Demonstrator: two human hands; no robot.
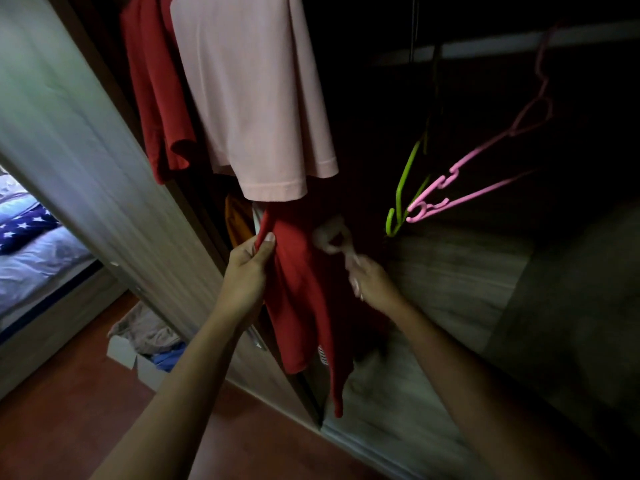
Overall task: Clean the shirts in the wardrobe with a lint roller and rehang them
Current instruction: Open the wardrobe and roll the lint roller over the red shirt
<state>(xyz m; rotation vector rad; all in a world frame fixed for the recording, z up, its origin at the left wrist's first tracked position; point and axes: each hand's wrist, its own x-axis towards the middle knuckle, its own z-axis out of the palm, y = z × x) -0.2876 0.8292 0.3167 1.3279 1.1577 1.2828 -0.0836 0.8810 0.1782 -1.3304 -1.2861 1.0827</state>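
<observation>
left hand [250, 261] grip pinches red shirt [304, 306] edge, keeping cloth taut | right hand [372, 284] grip wraps lint roller [330, 235], rolling its front

Open dark space fills the wardrobe's right half; green hanger [403, 192] and pink hanger [485, 168] dangle there. Pink shirt [252, 98] and sliding door [86, 161] crowd the left.

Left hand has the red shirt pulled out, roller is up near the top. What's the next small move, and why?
Probably roll the lint roller downward along the red shirt. The left hand pinches its edge taut, the right hand holds the roller against the upper fabric, and the length below looks unrolled.
</observation>
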